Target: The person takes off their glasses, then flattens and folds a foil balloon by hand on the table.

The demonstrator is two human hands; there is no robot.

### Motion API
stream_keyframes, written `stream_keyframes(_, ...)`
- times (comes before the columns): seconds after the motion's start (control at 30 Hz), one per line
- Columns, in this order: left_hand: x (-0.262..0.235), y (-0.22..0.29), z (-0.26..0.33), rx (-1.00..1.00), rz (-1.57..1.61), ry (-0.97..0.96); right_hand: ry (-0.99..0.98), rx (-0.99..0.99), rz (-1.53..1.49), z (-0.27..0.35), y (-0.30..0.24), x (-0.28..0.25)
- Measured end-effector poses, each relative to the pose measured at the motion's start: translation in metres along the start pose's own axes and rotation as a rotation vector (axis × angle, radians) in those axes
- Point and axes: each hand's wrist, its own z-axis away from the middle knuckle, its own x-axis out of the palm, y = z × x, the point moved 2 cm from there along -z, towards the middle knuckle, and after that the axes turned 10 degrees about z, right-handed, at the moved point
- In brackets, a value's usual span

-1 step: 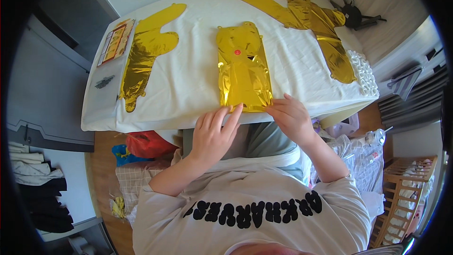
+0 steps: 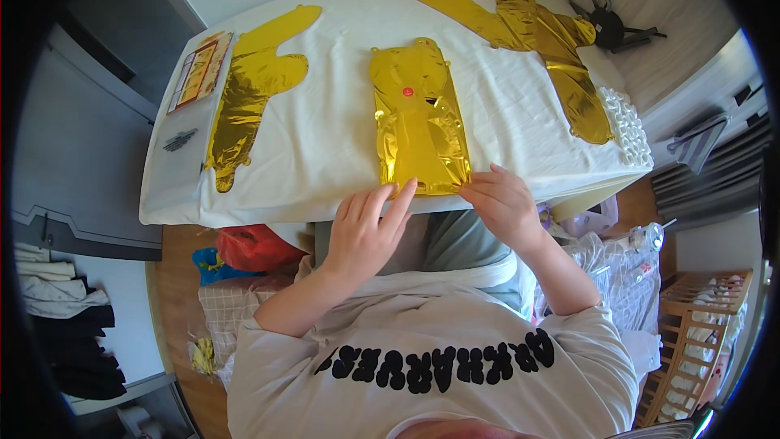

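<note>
A flat gold foil balloon (image 2: 422, 134) lies folded into a long shape on the white-covered table, its near end at the front edge. A small red round mark shows on its upper part. My left hand (image 2: 364, 228) is at the near edge, two fingertips on the foil and the other fingers bent. It seems to grip that edge lightly, though the underside is hidden. My right hand (image 2: 502, 205) pinches the near right corner, its fingertips close together with one finger raised.
More gold foil balloons lie flat, one at the left (image 2: 252, 85) and one at the far right (image 2: 532, 28). A clear bag with a printed card (image 2: 199, 73) rests at the left edge. White rings (image 2: 624, 126) lie at the right edge, near a black device (image 2: 609, 30).
The foil balloon has shifted very slightly, and its upper left side bulges a little more. My right hand has moved a touch to the right; my left hand is almost unchanged.
</note>
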Motion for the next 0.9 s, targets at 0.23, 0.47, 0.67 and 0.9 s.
stream_keyframes(0.23,-0.017,-0.038,-0.022,0.085,0.067,-0.182,0.105,-0.159,-0.013,-0.001,0.004,-0.008)
stream_keyframes(0.47,-0.008,-0.050,-0.046,0.254,0.044,-0.412,0.103,-0.112,-0.124,0.006,0.014,0.002)
stream_keyframes(0.67,-0.002,-0.053,-0.047,0.245,0.051,-0.461,0.042,0.173,0.001,0.012,0.012,-0.004)
stream_keyframes(0.9,-0.001,-0.051,-0.048,0.250,0.043,-0.437,0.084,0.077,0.042,0.018,0.023,0.000)
